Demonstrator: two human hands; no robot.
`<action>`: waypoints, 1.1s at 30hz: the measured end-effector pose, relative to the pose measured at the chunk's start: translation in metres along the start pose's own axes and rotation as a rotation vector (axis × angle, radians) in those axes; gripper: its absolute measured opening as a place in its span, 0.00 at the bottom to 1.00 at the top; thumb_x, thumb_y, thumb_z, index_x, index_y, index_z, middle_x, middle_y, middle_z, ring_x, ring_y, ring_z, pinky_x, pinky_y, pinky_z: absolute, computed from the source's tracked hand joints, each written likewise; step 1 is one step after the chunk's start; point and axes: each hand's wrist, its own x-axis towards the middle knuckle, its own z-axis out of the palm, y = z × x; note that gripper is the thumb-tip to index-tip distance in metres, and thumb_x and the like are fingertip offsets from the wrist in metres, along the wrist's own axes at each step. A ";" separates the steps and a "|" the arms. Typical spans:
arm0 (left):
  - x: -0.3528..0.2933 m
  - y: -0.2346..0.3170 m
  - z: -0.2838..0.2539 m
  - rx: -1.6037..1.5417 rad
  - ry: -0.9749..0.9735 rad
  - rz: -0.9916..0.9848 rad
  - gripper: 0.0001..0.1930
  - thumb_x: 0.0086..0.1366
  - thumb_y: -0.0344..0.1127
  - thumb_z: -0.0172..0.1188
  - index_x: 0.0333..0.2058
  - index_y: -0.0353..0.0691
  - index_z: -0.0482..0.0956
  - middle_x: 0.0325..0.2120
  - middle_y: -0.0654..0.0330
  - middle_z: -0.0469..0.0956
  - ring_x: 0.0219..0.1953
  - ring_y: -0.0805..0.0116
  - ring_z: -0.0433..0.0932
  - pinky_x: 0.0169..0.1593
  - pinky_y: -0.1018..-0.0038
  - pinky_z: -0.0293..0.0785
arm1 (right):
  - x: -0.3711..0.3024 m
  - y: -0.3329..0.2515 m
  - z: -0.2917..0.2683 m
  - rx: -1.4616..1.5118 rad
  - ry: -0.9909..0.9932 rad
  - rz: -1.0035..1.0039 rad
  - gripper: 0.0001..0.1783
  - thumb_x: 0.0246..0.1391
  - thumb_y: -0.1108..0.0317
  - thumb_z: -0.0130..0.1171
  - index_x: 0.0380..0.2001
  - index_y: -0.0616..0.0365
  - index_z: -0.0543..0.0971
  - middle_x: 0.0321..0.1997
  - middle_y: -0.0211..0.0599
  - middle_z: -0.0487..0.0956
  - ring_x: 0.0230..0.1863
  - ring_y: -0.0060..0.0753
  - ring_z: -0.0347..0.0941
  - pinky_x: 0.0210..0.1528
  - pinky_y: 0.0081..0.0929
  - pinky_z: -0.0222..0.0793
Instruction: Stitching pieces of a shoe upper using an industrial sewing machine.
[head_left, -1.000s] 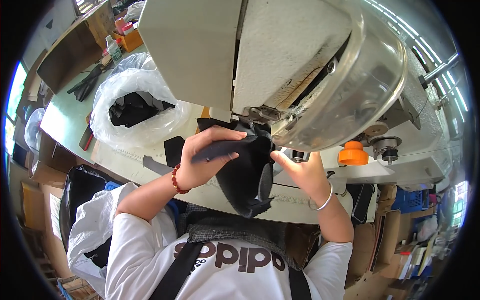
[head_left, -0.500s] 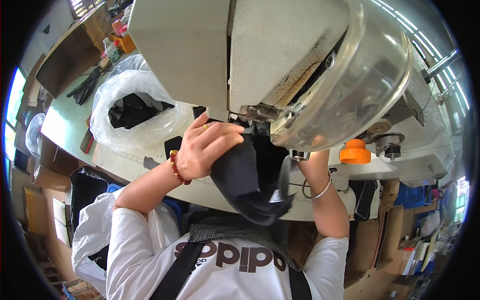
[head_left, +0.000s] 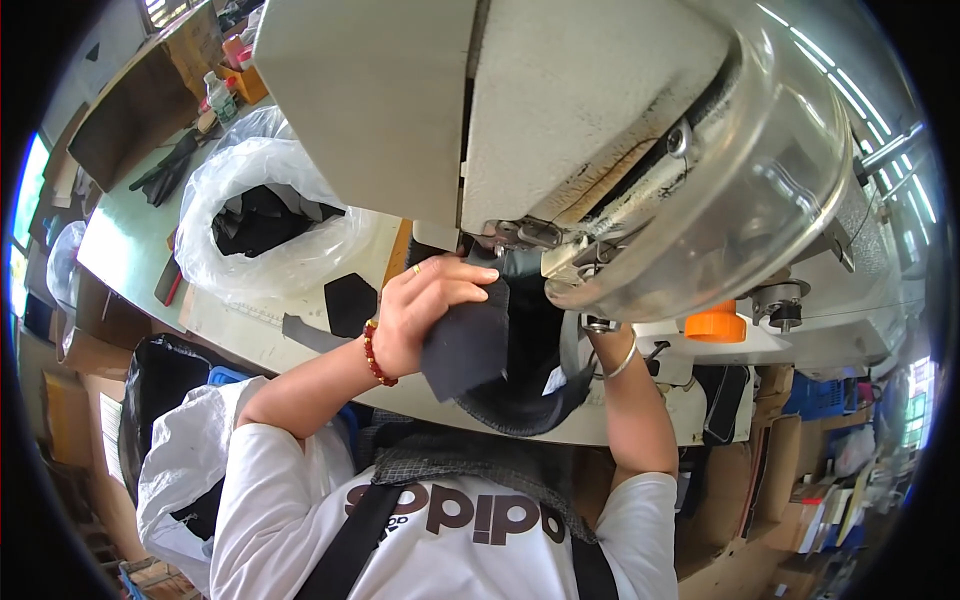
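Now right hand [head_left: 606,346] has slipped behind the floppy black fabric piece [head_left: 472,348], grip hidden; left hand [head_left: 415,315], clamped on, seemingly steadies it.

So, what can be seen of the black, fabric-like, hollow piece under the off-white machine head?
The black, fabric-like, hollow piece looks soft, with a flat dark panel at its left, a deep opening in the middle and a curved lower rim. A small white tag shows toward its lower right. Its upper end lies beneath the off-white machine head. The bare left hand lies on the panel's upper part; the bare right hand is mostly hidden, so its contact is unclear.
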 end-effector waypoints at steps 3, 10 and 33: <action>0.003 0.006 -0.001 0.187 -0.059 0.045 0.18 0.51 0.31 0.69 0.42 0.35 0.82 0.46 0.51 0.86 0.41 0.54 0.86 0.45 0.63 0.85 | -0.007 -0.039 0.000 -0.331 -0.038 0.029 0.10 0.63 0.63 0.65 0.40 0.59 0.83 0.37 0.34 0.83 0.38 0.33 0.79 0.44 0.33 0.73; 0.012 0.013 0.000 0.210 0.052 0.110 0.16 0.52 0.30 0.69 0.41 0.34 0.82 0.44 0.53 0.87 0.37 0.53 0.86 0.44 0.65 0.84 | -0.022 -0.067 0.013 -0.810 0.047 -0.288 0.07 0.63 0.76 0.65 0.43 0.61 0.87 0.42 0.41 0.88 0.43 0.41 0.84 0.48 0.34 0.76; 0.004 0.002 -0.006 -0.137 -0.085 -0.137 0.11 0.61 0.34 0.67 0.41 0.36 0.82 0.45 0.51 0.88 0.43 0.55 0.88 0.47 0.64 0.83 | -0.006 -0.054 -0.005 -0.758 -0.367 -0.240 0.20 0.68 0.78 0.55 0.61 0.57 0.79 0.65 0.33 0.82 0.60 0.37 0.81 0.62 0.32 0.75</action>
